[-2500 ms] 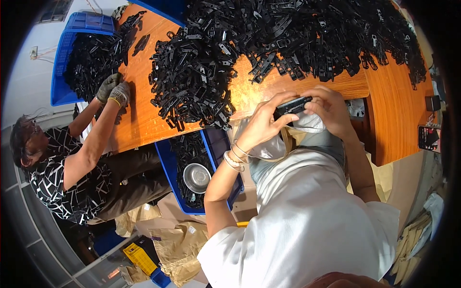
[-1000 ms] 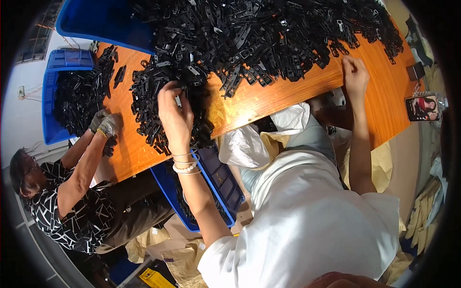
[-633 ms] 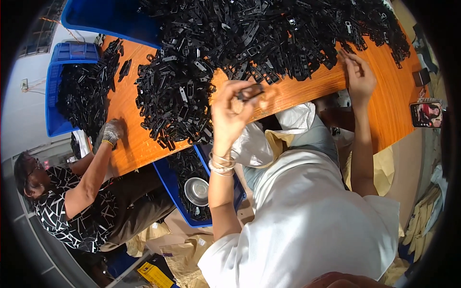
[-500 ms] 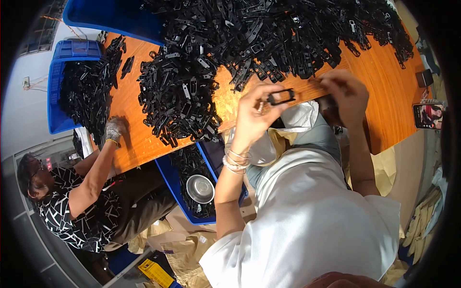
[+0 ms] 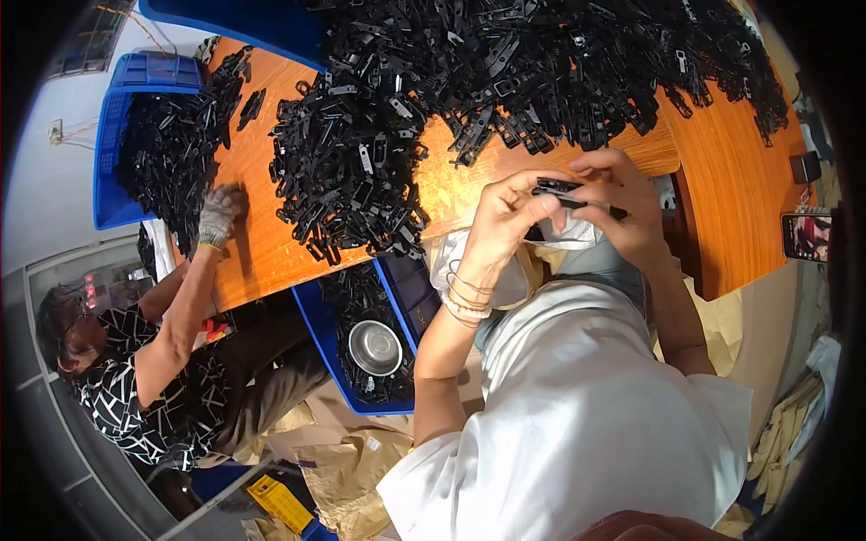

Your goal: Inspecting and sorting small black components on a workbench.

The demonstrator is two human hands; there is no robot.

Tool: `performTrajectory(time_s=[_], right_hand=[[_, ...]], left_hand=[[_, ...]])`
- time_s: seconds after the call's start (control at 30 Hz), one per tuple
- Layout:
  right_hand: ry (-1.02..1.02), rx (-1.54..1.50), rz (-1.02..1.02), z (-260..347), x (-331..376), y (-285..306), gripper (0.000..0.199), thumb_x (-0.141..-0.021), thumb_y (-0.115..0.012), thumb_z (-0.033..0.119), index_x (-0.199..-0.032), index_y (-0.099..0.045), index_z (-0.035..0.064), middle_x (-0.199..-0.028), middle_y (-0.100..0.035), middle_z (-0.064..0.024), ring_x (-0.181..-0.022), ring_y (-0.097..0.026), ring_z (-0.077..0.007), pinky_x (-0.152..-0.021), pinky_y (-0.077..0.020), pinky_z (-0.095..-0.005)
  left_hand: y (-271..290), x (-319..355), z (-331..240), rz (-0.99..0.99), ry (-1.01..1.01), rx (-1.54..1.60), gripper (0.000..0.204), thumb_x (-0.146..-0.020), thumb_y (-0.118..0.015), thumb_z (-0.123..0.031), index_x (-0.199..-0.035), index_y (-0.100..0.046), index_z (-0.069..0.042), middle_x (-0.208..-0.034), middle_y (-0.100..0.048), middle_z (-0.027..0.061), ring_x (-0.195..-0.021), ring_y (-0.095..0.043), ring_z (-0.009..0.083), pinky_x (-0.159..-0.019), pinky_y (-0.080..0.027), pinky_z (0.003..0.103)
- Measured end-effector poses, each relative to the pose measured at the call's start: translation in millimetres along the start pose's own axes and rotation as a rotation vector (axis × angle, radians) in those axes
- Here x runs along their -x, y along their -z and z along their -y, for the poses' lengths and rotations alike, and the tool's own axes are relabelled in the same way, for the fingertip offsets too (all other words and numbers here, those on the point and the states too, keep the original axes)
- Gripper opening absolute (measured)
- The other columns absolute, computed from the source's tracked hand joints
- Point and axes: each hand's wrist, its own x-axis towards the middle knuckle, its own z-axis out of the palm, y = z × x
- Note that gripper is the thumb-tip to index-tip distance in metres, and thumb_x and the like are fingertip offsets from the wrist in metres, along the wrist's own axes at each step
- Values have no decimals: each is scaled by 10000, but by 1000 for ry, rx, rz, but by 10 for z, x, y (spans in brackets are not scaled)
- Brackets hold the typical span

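Observation:
Between my two hands is a small black plastic part (image 5: pixel 557 187), held over the near edge of the wooden table. My left hand (image 5: pixel 514 212) pinches one end of it with thumb and fingers. At its other end, the fingers of my right hand (image 5: pixel 627 207) close around it, and a dark piece shows between them. Just beyond my hands lies a big heap of similar black plastic parts (image 5: pixel 505 72). Another pile of black parts (image 5: pixel 347 171) sits to the left of my left hand. A clear-and-white plastic bag (image 5: pixel 568 236) lies below my hands at my lap.
At the left, a co-worker's gloved hand (image 5: pixel 219 215) rests by a blue crate (image 5: pixel 106 171) of black parts. Below the table edge stands a blue bin (image 5: pixel 329 352) with a metal bowl (image 5: pixel 375 348). A phone (image 5: pixel 807 236) is at the far right, near the table's edge.
My right hand has come left to meet my left hand at the black part. That part has turned and is now held by both hands. The view has shifted slightly.

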Motion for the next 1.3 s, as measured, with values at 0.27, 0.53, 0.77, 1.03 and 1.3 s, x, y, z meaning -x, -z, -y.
performTrajectory(time_s=[0.27, 0.53, 0.77, 1.03, 1.3], right_hand=[[-486, -426, -259, -168, 270, 0, 121, -756, -590, -16, -867, -567, -58, -890, -511, -33, -746, -490, -74, -648, -395, -187], [-569, -329, -314, -175, 193, -58, 121, -786, -561, 31, -869, -570, -57, -908, -518, -32, -696, -454, -47, -608, -363, -169], [-789, -679, -280, -174, 25, -125, 131, -785, -572, 101, -819, -604, -21, -628, -546, -27, -528, -425, -48, -490, -337, -182], [-803, -508, -152, -62, 0, -181, 113, -774, -586, 103, -775, -606, -8, -643, -562, -37, -507, -425, -50, -493, -334, -180], [-570, -352, -173, -123, 111, -273, 59, -741, -624, 39, -732, -603, -15, -686, -568, -10, -599, -484, -40, -559, -379, -169]], left_hand=[[486, -426, -36, -562, -425, -1442, 178, -782, -564, -138, -839, -593, 27, -800, -552, 137, -651, -557, 261, -604, -448, 327], [522, -426, -106, -667, -401, -1612, 143, -710, -567, -62, -812, -574, 37, -783, -529, 153, -665, -552, 301, -592, -438, 361], [288, -125, 65, -392, -410, -474, 95, -767, -514, 65, -820, -591, 50, -833, -577, 91, -658, -598, 121, -543, -507, 193], [123, -37, 83, -337, -524, -686, 152, -749, -533, 52, -877, -615, 37, -853, -617, 115, -832, -584, 166, -740, -440, 234], [-23, 64, -1, -353, 20, -272, 98, -752, -635, -56, -820, -602, 7, -716, -610, 20, -558, -502, 42, -519, -408, 184]])
